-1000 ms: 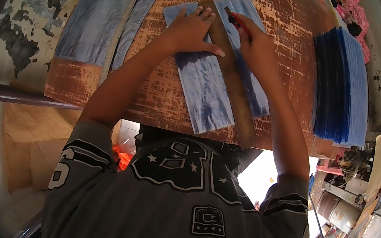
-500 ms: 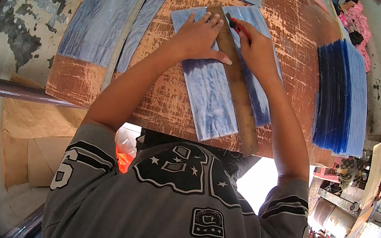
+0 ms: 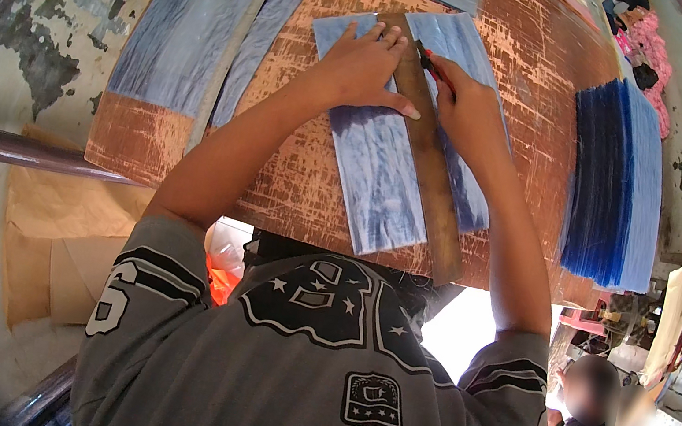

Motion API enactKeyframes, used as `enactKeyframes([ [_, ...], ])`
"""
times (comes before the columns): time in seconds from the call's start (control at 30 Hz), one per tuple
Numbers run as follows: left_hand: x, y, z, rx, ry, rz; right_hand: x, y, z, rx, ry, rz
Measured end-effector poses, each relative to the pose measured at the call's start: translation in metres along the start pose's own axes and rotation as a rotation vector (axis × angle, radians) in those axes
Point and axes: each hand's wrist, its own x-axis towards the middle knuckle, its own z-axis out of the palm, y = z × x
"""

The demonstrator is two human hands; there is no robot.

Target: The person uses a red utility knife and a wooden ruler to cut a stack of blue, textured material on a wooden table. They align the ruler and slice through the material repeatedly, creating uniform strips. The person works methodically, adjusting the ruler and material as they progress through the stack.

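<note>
Wooden straightedge (image 3: 427,164) lies lengthwise on the streaked blue sheet (image 3: 383,175) at mid-table; your left hand (image 3: 364,69) presses it flat, fingers spread. Your right hand (image 3: 465,108) pinches a small cutter (image 3: 426,55) at its far end. Judged: scoring begins; next needs firm pressure, steady pull nearward. Scarred brown tabletop (image 3: 293,179); blue stack (image 3: 612,193) right.
</note>
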Motion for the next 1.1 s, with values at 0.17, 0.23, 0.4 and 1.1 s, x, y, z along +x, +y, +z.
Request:
enactKeyframes([
  [0.17,0.001,0.001,-0.001,0.060,-0.006,0.011,-0.027,-0.011,-0.012,0.011,-0.010,-0.006],
  [0.23,0.001,0.002,-0.004,0.067,-0.010,0.015,-0.037,-0.015,-0.020,-0.008,-0.055,0.038],
  [0.4,0.003,0.001,-0.004,0.072,-0.026,0.017,-0.064,-0.023,-0.030,-0.023,-0.080,0.086],
  [1.1,0.012,0.001,-0.009,0.117,-0.050,0.102,-0.131,-0.051,-0.078,-0.086,-0.241,0.246],
])
